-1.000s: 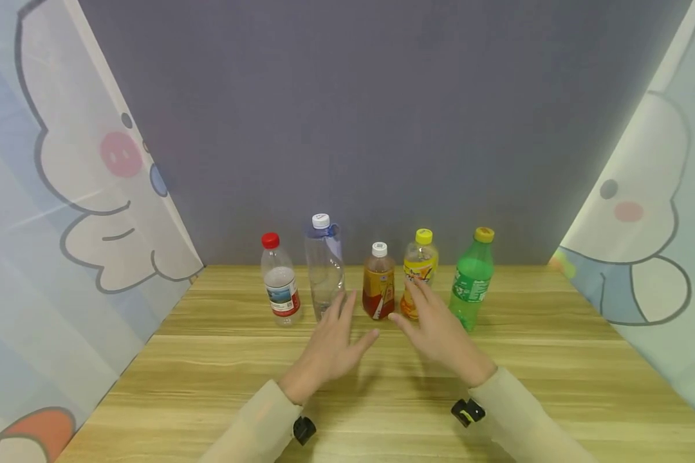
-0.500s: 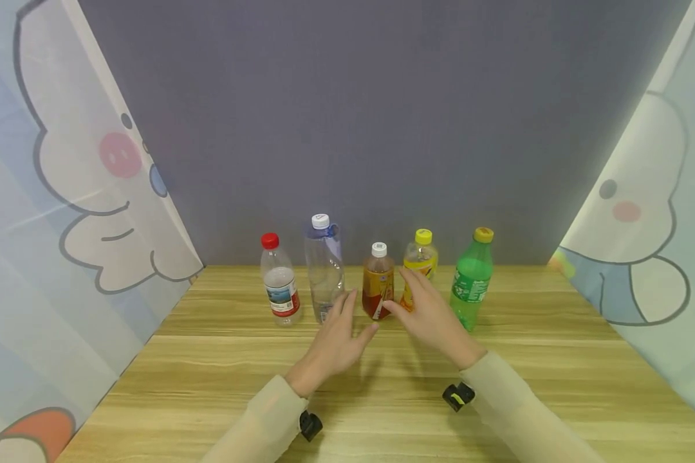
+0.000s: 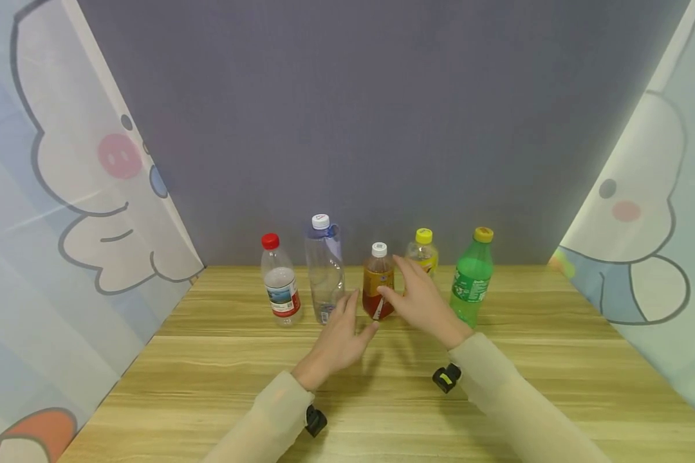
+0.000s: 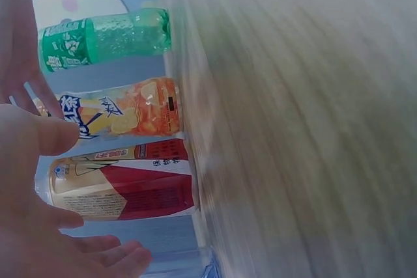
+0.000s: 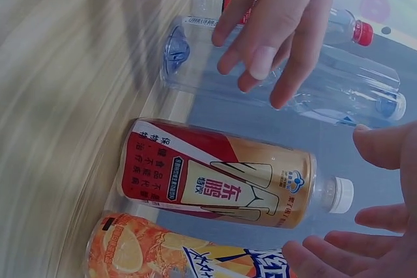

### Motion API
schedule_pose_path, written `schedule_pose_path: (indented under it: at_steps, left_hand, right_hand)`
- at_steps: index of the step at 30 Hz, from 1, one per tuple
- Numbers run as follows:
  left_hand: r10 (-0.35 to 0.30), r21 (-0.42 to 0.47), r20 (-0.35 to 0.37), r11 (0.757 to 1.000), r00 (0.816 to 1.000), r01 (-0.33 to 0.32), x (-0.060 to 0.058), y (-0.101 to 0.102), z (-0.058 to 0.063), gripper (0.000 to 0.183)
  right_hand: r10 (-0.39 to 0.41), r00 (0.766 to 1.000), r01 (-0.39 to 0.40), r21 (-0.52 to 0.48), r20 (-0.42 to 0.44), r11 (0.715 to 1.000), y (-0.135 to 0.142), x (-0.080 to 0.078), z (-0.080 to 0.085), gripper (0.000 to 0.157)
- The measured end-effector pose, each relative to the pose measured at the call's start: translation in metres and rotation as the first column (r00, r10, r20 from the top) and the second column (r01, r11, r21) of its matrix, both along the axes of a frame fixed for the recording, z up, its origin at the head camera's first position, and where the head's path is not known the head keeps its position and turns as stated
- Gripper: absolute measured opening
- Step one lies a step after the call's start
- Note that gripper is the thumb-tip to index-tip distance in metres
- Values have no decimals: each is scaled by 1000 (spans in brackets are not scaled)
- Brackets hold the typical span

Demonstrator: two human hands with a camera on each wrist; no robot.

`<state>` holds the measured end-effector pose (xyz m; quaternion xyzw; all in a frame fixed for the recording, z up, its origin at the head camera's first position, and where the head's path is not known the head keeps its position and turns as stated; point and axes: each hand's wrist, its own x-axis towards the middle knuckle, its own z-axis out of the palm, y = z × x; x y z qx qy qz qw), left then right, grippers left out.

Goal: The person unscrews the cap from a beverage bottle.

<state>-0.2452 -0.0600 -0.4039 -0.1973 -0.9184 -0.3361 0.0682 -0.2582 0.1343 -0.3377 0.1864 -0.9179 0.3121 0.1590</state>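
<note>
A small bottle (image 3: pixel 375 283) with a white cap and a red-and-gold label stands mid-row on the wooden table. Close to its right side my right hand (image 3: pixel 419 302) reaches in, thumb and fingers spread, overlapping the orange drink bottle (image 3: pixel 425 260) with the yellow cap. In the right wrist view the white-capped bottle (image 5: pixel 221 174) lies between my two hands, with right-hand fingers (image 5: pixel 365 242) near its cap. Lower and to the left, my left hand (image 3: pixel 338 337) hovers over the table with fingers extended, in front of the tall clear bottle (image 3: pixel 326 270). Neither hand holds anything.
At the row's left end is a clear bottle (image 3: pixel 280 283) with a red cap. A green bottle (image 3: pixel 472 280) with a yellow cap ends the row on the right. Behind them rises a dark grey panel (image 3: pixel 382 128); the wooden table (image 3: pixel 208 386) extends in front.
My right hand has moved left and forward, from in front of the orange drink bottle to beside the white-capped one. The left hand has shifted only slightly. The bottles stay in place.
</note>
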Motion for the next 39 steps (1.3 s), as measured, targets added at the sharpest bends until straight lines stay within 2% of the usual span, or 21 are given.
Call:
schedule_pose_path:
  at_steps: [13, 19, 27, 35, 39]
  left_hand:
    - [-2, 14, 71, 1000, 997, 1, -10, 6, -2, 83]
    - [-4, 18, 90, 1000, 996, 3, -14, 8, -2, 82]
    - [-9, 29, 48, 1000, 999, 8, -15, 10, -1, 78]
    - [-9, 37, 48, 999, 999, 8, -15, 10, 0, 79]
    - [-5, 31, 47, 1000, 999, 4, -14, 9, 0, 79]
  right_hand:
    - [-2, 1000, 3, -5, 29, 1000, -12, -15, 2, 76]
    - [-41, 998, 41, -4, 53, 999, -19, -22, 3, 77]
    - [-121, 989, 122, -4, 80, 993, -33, -30, 1, 89]
    - [-201, 979, 201, 12, 14, 979, -42, -35, 0, 62]
    - [-214, 977, 214, 8, 18, 977, -43, -40, -3, 61]
